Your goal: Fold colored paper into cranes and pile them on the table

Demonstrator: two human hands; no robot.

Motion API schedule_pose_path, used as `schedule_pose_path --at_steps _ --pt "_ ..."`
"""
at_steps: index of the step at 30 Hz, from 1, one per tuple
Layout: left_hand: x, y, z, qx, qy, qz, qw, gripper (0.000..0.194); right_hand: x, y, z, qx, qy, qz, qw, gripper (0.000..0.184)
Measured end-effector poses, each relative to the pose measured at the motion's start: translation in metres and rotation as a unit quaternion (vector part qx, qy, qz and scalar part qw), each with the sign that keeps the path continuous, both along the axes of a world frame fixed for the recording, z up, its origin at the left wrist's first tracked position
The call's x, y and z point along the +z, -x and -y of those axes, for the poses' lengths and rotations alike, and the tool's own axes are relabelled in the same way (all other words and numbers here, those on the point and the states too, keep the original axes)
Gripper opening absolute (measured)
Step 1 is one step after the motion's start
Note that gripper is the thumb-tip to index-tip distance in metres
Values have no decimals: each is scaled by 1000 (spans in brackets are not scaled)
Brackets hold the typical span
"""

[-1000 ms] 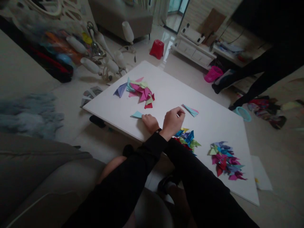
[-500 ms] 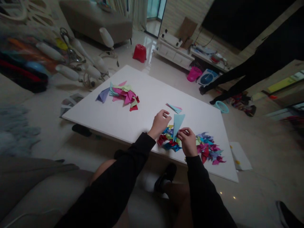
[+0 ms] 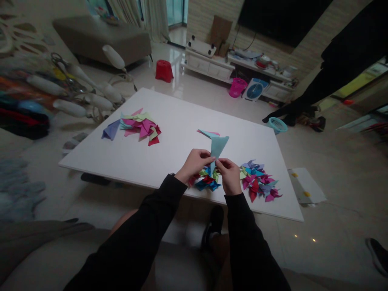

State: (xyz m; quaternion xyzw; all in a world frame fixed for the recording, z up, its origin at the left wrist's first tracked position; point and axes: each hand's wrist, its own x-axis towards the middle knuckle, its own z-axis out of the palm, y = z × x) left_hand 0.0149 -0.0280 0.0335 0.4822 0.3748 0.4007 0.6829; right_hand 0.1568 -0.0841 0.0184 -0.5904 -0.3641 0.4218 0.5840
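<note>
My left hand [image 3: 194, 162] and my right hand [image 3: 228, 174] both pinch the lower end of a light blue paper triangle [image 3: 217, 147], held upright above the white table [image 3: 176, 133]. Directly under my hands lies a small heap of folded coloured paper pieces [image 3: 205, 181]. A second heap of folded pieces [image 3: 259, 181] lies to the right. A pile of flat coloured paper triangles [image 3: 136, 126] sits at the table's left. Two thin folded pieces [image 3: 207, 133] lie just beyond the held triangle.
Another person in black [image 3: 333, 60] stands at the far right. A lamp fixture with white bulbs [image 3: 91, 87] lies on the floor left of the table. A red stool [image 3: 164, 70], pink bin [image 3: 237, 87], teal basket [image 3: 277, 125] and loose sheet [image 3: 306, 186] sit around.
My right hand took the blue triangle from the table's left and carried it to the middle. My left hand has now joined it on the paper; the view swung right.
</note>
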Motion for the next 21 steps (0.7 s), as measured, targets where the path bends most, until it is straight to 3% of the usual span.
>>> schedule_pose_path --at_steps 3,6,9,12,16,19,21 --pt "-1 -8 0 -6 55 73 996 36 -3 -3 -3 -9 -13 -17 1000 32" --pt "-6 -14 -2 -62 150 171 972 34 -2 -5 -4 -26 -33 -35 999 31" --pt "-14 -17 -5 -110 208 204 950 30 1 -10 -6 -43 -40 24 998 30" --pt "-19 -17 -9 -115 227 197 947 32 3 -13 -9 -39 -39 92 994 26" --pt "-24 -16 -14 -41 168 134 976 35 6 -9 -11 10 -55 24 998 25" --pt "-26 -13 -17 9 49 27 998 32 4 -8 -10 -1 -23 -4 1000 32" --pt "-24 -9 -17 21 -53 -50 997 26 2 -8 -9 -40 8 16 999 35"
